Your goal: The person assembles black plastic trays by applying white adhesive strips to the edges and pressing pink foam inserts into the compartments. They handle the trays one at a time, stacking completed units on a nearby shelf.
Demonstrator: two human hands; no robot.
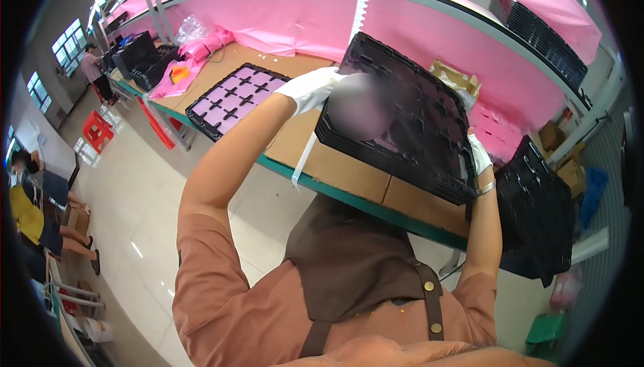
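Note:
A stack of black plastic trays (429,132) is tilted up above the cardboard-covered bench, held between my two white-gloved hands. My left hand (310,90) grips its left edge near the far corner, the fingers partly hidden behind it. At the right edge my right hand (479,154) is closed around the side. Part of the top tray's face is blurred. To the left of the stack, a black tray with pinkish-purple compartments and cross-shaped dividers (238,98) lies flat on the bench. A white strap (305,159) hangs over the bench's front edge below my left hand.
More black trays (537,213) stand stacked at the right. Behind the held stack sit an open cardboard box (456,78) and pink packs (493,125). An orange tape roll (179,74) and black bins (144,58) are at the far left. A red stool (98,131) and other people stand beyond.

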